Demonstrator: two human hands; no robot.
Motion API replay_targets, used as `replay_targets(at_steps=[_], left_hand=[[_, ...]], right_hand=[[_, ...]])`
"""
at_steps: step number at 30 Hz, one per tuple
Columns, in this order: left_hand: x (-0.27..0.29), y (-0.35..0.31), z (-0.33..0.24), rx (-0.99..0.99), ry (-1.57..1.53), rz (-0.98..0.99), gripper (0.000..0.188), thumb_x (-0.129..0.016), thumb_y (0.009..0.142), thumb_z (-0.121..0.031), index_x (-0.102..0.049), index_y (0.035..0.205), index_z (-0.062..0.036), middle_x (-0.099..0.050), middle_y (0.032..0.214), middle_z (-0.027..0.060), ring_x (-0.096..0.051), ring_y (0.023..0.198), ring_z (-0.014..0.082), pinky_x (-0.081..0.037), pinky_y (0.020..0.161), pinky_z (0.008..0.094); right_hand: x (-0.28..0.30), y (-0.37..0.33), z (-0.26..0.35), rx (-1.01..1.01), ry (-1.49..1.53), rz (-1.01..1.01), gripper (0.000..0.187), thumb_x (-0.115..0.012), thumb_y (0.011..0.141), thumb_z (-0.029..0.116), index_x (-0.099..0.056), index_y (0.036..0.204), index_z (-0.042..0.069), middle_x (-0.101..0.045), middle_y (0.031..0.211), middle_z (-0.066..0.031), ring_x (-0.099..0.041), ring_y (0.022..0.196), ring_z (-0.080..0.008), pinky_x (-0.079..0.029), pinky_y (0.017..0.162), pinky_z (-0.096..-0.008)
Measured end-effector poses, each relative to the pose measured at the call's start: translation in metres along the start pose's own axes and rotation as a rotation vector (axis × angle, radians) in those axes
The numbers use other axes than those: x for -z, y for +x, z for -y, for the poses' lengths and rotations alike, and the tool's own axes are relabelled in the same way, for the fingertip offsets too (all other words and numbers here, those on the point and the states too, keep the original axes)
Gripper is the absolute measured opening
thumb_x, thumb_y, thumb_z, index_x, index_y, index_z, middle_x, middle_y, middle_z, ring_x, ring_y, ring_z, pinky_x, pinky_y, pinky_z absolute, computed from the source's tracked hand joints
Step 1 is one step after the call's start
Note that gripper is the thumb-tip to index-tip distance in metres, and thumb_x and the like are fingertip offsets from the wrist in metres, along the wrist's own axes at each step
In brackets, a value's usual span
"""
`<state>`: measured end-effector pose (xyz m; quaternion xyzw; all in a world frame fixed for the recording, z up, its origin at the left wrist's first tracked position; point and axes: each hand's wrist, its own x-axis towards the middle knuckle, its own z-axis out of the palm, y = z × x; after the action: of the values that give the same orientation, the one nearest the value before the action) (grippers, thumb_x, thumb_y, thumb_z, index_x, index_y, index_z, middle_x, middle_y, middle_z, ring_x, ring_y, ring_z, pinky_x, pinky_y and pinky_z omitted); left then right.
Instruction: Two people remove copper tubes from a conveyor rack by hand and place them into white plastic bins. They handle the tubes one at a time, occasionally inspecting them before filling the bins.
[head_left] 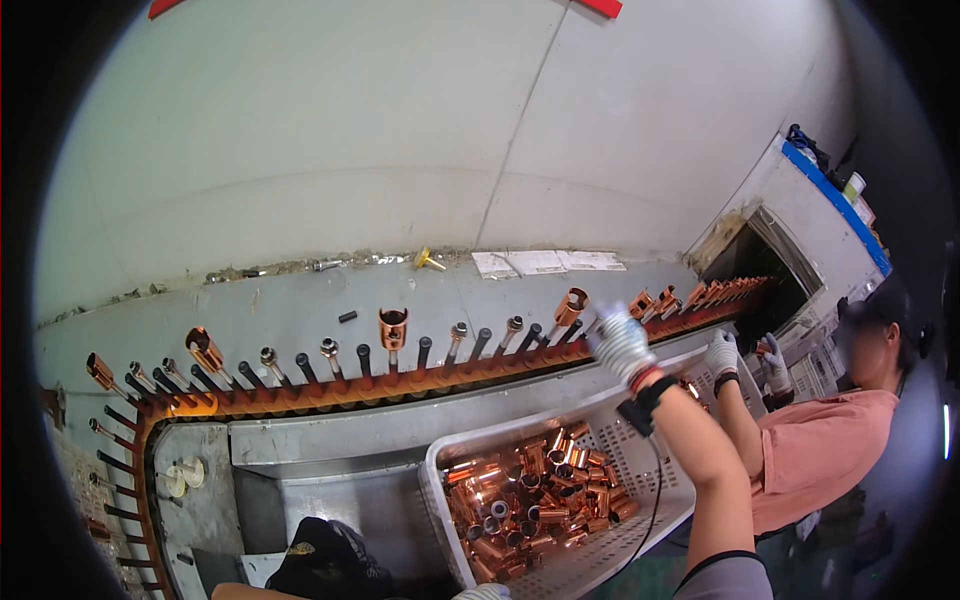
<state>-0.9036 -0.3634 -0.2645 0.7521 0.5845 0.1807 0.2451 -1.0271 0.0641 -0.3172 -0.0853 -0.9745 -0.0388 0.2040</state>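
Observation:
My right hand [625, 348], in a striped white knit glove with a dark band at the wrist, reaches over the line of upright spindles [425, 352]. Its fingers are smeared by motion, so whether it grips anything is unclear. Just left of it, a copper sleeve [571, 305] sits on a spindle. At the bottom edge only a sliver of my gloved left hand [485, 592] shows, its fingers hidden. It lies by the near side of a white perforated plastic crate [437, 500] that holds many shiny copper sleeves [545, 510].
The spindle track [300, 400] curves down at left and runs right into a dark opening [750, 260]. A person in a pink shirt [825, 450] works at right with gloved hands [722, 353]. A brass-coloured part [428, 260] and papers [545, 263] lie along the wall.

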Motion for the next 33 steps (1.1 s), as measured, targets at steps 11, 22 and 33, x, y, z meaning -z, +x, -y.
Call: replay_targets(at_steps=[11,22,33], left_hand=[[-0.064,0.045,0.041,0.105,0.022,-0.156,0.026,-0.050,0.084,-0.015,-0.065,0.100,-0.0010,-0.063,0.078,0.0100,-0.060,0.070,0.0253,-0.048,0.074,0.0367],[-0.083,0.121,0.042,0.096,0.009,-0.136,0.020,-0.051,0.082,-0.012,-0.063,0.093,-0.0002,-0.062,0.074,0.0106,-0.060,0.068,0.0263,-0.048,0.067,0.0383],[-0.075,0.172,0.010,0.049,-0.038,-0.085,0.030,-0.061,0.075,-0.020,-0.063,0.097,-0.0005,-0.061,0.078,0.0116,-0.059,0.072,0.0275,-0.047,0.067,0.0390]], right_hand=[[-0.103,0.040,-0.102,-0.640,0.089,0.312,0.053,-0.067,0.079,0.035,-0.058,0.119,0.003,-0.063,0.117,-0.0209,-0.059,0.112,-0.0343,-0.044,0.096,-0.0392],[-0.083,-0.079,-0.028,0.408,0.315,0.316,0.037,-0.074,0.078,0.024,-0.058,0.106,0.007,-0.066,0.088,-0.0158,-0.068,0.081,-0.0317,-0.054,0.071,-0.0398],[-0.112,-0.287,-0.021,0.103,0.568,1.149,0.044,-0.067,0.081,0.034,-0.056,0.112,0.004,-0.064,0.103,-0.0237,-0.062,0.100,-0.0398,-0.049,0.085,-0.0454]])
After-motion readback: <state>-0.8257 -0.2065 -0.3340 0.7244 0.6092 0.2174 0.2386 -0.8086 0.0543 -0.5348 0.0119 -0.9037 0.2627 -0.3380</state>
